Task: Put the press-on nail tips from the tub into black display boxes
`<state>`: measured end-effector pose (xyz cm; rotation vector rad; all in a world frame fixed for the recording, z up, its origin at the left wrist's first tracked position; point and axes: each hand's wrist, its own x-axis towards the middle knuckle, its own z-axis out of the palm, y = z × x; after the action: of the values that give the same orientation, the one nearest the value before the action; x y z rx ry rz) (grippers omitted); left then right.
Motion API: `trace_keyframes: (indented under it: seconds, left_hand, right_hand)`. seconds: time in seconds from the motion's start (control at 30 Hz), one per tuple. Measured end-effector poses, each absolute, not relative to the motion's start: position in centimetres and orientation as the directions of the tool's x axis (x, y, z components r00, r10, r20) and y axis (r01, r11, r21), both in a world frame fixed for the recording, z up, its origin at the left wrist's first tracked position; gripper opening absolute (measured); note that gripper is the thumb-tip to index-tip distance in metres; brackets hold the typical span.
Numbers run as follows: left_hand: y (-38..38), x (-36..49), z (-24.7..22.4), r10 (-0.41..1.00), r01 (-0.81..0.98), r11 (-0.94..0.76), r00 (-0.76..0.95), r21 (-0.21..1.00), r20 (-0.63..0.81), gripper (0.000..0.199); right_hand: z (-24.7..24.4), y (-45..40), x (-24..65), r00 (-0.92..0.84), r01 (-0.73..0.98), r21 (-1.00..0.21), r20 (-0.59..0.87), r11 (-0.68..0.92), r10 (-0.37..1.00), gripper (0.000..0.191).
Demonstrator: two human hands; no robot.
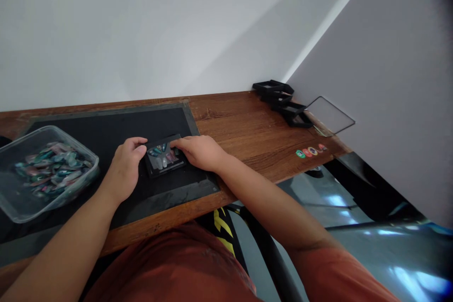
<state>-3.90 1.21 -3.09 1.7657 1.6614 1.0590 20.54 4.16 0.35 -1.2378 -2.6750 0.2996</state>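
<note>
A small, shallow black box lies on the dark mat, with several glossy press-on nails in blue-green, pink and clear tones laid out on its face. My left hand is at the box's left edge, thumb and forefinger a little apart, with nothing visible between them. From the right, my right hand reaches over the far right part of the box. Its fingers are bent together at the nails, and whatever they pinch is hidden. Left of my hands stands a clear plastic tub holding a heap of loose coloured nails.
The black mat covers the left part of the wooden table. Several black trays are piled at the back right, beside a thin square frame. Round stickers sit near the right edge. A wall rises behind.
</note>
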Motion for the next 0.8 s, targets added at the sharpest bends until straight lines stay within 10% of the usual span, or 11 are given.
trace_keyframes:
  seconds: [0.8]
  left_hand:
    - [1.2, -4.1, -3.5, 0.979, 0.56, -0.126, -0.063, 0.819, 0.194, 0.053]
  right_hand:
    - [-0.2, 5.9, 22.8, -0.588, 0.595, -0.551, 0.199, 0.585, 0.784, 0.032]
